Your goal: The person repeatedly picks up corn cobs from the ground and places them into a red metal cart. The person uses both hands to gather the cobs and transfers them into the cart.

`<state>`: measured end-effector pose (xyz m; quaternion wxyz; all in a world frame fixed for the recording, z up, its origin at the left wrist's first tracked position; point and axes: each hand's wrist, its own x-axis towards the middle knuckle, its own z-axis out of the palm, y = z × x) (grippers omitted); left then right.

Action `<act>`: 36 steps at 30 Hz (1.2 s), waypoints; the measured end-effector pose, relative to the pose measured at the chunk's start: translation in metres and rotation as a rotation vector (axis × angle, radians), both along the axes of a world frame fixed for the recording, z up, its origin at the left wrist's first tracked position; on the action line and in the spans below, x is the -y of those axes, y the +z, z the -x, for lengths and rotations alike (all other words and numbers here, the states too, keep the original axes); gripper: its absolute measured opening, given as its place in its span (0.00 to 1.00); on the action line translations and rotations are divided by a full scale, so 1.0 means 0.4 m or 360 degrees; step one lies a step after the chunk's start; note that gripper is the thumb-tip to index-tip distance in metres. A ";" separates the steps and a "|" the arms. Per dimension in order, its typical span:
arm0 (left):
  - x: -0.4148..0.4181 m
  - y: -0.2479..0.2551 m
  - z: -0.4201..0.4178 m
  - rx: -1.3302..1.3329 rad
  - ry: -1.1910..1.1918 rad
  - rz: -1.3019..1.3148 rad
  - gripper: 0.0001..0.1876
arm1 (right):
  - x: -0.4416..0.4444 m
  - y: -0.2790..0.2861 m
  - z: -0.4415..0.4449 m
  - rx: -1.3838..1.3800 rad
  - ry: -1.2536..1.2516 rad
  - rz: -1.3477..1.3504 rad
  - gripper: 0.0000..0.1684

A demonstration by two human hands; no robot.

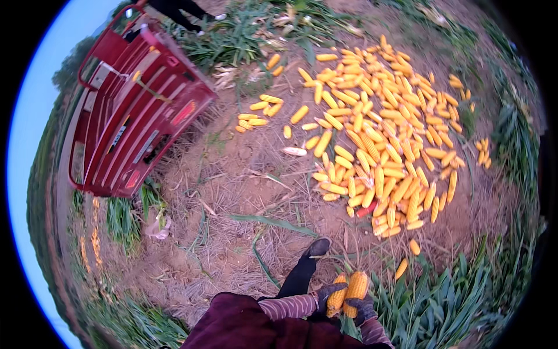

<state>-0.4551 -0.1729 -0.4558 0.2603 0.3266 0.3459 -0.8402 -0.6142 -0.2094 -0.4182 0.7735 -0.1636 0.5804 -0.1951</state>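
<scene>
Two husked yellow corn cobs are held side by side low in the picture, in front of my body. My left hand (324,296), in a dark knit glove, grips the left corn cob (337,297). The right corn cob (357,288) is in my right hand (362,307), which wears a similar glove. Both cobs stand roughly upright in view, close together. Ahead of them a large heap of husked corn cobs (383,131) covers the ground. Two loose cobs, one of them a small corn cob (401,268), lie between my hands and that heap.
At the left stands a red cargo vehicle bed (139,113) with rails. Part of another person (183,11), with dark trousers, shows behind it. Cut green corn stalks (440,301) lie at the right. A small cob group (261,111) rests left of the heap. My shoe (320,247) is on dry straw-strewn soil.
</scene>
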 end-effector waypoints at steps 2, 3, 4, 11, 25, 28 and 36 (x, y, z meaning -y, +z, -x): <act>0.076 0.077 -0.125 0.0076 0.0374 0.0231 0.20 | 0.134 0.095 -0.166 -0.0005 0.0335 0.0058 0.31; 0.123 0.133 -0.231 0.0499 0.0601 0.0485 0.22 | 0.223 0.194 -0.301 0.0018 0.0487 0.0133 0.30; 0.170 0.232 -0.373 0.0488 0.0845 0.0575 0.27 | 0.296 0.135 -0.417 -0.0061 0.0933 0.0293 0.36; 0.255 1.186 -1.159 0.2270 0.1789 0.1151 0.42 | 0.518 1.084 -1.230 0.1204 0.1257 0.1907 0.35; -0.308 0.131 -0.740 0.1655 0.0420 -0.0935 0.14 | -0.021 0.169 0.594 -0.2223 0.2251 0.0120 0.22; -0.284 0.131 -0.601 0.1680 -0.0050 -0.0472 0.15 | -0.361 0.301 1.034 -0.2644 0.1733 -0.0360 0.21; 0.115 0.252 -0.365 0.1771 -0.0717 0.0580 0.17 | -1.074 0.211 0.875 -0.1773 0.2214 -0.0324 0.16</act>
